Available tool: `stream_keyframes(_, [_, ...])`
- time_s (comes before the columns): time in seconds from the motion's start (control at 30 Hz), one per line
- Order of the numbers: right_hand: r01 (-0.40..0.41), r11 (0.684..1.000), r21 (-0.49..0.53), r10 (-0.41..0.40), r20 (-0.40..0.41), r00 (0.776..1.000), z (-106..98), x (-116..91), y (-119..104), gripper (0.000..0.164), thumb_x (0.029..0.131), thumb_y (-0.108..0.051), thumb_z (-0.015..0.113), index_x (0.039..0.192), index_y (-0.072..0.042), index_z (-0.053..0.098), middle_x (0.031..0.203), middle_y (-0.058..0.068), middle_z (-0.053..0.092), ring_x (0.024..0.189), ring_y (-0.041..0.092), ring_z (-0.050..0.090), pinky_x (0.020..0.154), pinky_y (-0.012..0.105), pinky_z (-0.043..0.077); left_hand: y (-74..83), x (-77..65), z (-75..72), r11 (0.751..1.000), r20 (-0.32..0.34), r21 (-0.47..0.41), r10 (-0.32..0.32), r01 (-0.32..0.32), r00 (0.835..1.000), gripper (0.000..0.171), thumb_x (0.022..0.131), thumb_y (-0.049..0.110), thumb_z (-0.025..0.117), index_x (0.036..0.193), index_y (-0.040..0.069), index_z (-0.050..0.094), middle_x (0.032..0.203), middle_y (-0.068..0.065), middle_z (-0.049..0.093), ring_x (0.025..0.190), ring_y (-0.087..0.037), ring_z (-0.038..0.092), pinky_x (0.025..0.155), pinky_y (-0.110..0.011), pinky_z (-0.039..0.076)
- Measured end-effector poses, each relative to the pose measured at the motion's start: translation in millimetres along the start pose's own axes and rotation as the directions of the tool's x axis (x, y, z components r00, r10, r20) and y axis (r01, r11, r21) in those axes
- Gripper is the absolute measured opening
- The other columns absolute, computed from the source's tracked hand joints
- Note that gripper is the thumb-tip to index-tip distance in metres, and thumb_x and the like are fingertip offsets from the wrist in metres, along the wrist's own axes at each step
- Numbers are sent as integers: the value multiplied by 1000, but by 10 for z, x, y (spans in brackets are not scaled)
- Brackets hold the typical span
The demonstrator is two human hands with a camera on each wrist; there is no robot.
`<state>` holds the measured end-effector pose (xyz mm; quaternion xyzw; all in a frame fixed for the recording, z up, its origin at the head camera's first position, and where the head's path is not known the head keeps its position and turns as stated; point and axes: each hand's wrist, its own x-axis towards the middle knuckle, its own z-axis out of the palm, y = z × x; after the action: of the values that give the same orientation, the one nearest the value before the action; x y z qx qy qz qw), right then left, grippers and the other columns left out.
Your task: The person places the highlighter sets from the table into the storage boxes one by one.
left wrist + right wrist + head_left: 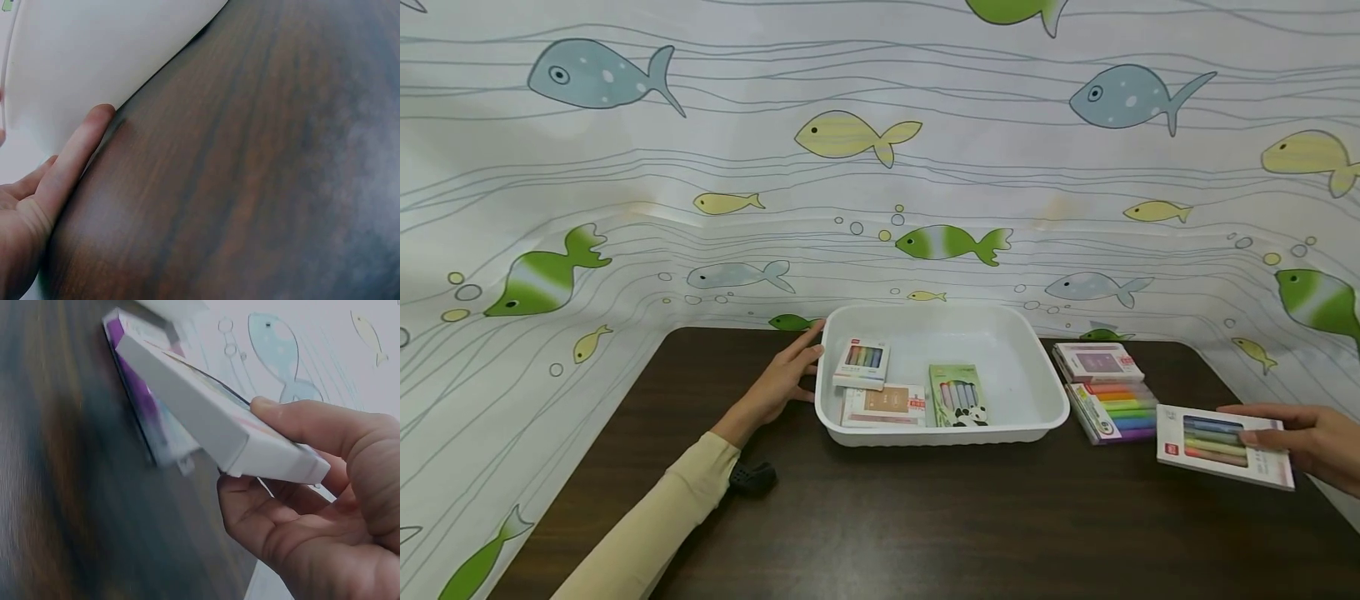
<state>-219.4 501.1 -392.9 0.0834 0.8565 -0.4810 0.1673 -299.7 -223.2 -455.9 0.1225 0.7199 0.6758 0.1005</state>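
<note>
A white plastic basin (1015, 417) stands on the table with several small boxes in it. My left hand (782, 379) rests against the basin's left side, its fingers fairly straight; in the left wrist view a finger (75, 150) lies along the outer wall. At the right, my right hand (1315, 437) holds a white windowed box of coloured sticks (1172, 429) above the table, thumb on top. The right wrist view shows that hand (325, 531) pinching the white box (187, 400) between thumb and fingers. Whether the sticks are crayons or pens I cannot tell.
Right of the basin lie a pack of rainbow-coloured markers (1120, 408) and a white box with a mauve panel (1101, 362). Inside the basin are a small white box (861, 364), a box with a tan panel (883, 406) and a green panda box (957, 396). A dark object (752, 479) lies by the left wrist.
</note>
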Motion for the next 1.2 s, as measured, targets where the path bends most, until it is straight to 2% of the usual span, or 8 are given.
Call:
stream_keyframes(0.07, [14, 999, 37, -14, 15, 1000, 39, 1, -52, 32, 99, -17, 70, 105, -48, 72, 115, 12, 64, 92, 33, 66, 73, 48, 58, -5, 4, 1, 1000, 5, -1, 3, -3, 1000, 61, 107, 48, 50, 162, 43, 23, 160, -11, 29, 126, -42, 52, 76, -55, 59])
stream_keyframes(0.13, [16, 997, 74, -18, 33, 999, 84, 5, -117, 37, 100, -17, 69, 100, -53, 70, 115, 7, 64, 93, 34, 66, 75, 49, 58, -9, 7, 0, 1000, 3, -3, 4, -4, 1000, 61, 107, 48, 50, 162, 44, 23, 160, -11, 29, 126, -42, 52, 76, -56, 59])
stream_keyframes(0.23, [42, 991, 129, -49, 54, 997, 138, 12, -234, 41, 103, -14, 65, 102, -54, 70, 113, 0, 63, 94, 33, 67, 75, 49, 58, -12, 7, -2, 1000, 0, -3, 5, -5, 1000, 61, 107, 49, 51, 161, 44, 24, 159, -12, 30, 125, -42, 52, 75, -56, 59])
stream_keyframes(0.43, [135, 962, 236, -161, 95, 982, 203, 59, -503, 47, 106, -5, 56, 112, -47, 75, 107, -3, 66, 90, 31, 68, 72, 47, 59, -16, -8, -21, 1000, -3, -8, 3, -3, 1000, 61, 107, 49, 50, 162, 44, 23, 159, -14, 31, 124, -42, 53, 75, -56, 59])
stream_keyframes(0.63, [212, 911, 354, -298, 210, 931, 317, 129, -669, 49, 107, 2, 47, 130, -33, 72, 116, 3, 70, 96, 30, 70, 74, 47, 60, -22, -4, -12, 1000, 16, -15, 14, -13, 1000, 64, 107, 48, 50, 163, 41, 20, 160, -12, 29, 125, -42, 53, 76, -56, 58])
stream_keyframes(0.9, [224, 859, 460, -375, 268, 887, 577, 251, -902, 48, 108, 3, 43, 135, -25, 69, 120, 8, 70, 99, 30, 71, 78, 49, 59, -27, 8, -8, 1000, 21, -8, 19, -19, 1000, 66, 107, 49, 50, 164, 38, 19, 160, -10, 28, 124, -42, 53, 76, -56, 59])
stream_keyframes(1.1, [222, 863, 454, -354, 229, 907, 885, 394, -1173, 40, 106, 0, 51, 133, -23, 71, 122, 8, 69, 101, 32, 70, 81, 48, 59, -41, -2, -4, 1000, 8, -7, 17, -17, 1000, 65, 107, 49, 50, 164, 39, 20, 161, -10, 28, 124, -42, 53, 76, -56, 59])
stream_keyframes(1.2, [223, 863, 454, -360, 242, 901, 1040, 471, -1304, 39, 106, -1, 53, 136, -20, 68, 126, 8, 67, 105, 34, 69, 84, 48, 58, -47, 1, 6, 1000, 2, -3, 13, -13, 1000, 64, 106, 50, 50, 163, 41, 22, 159, -11, 30, 123, -41, 54, 76, -55, 59])
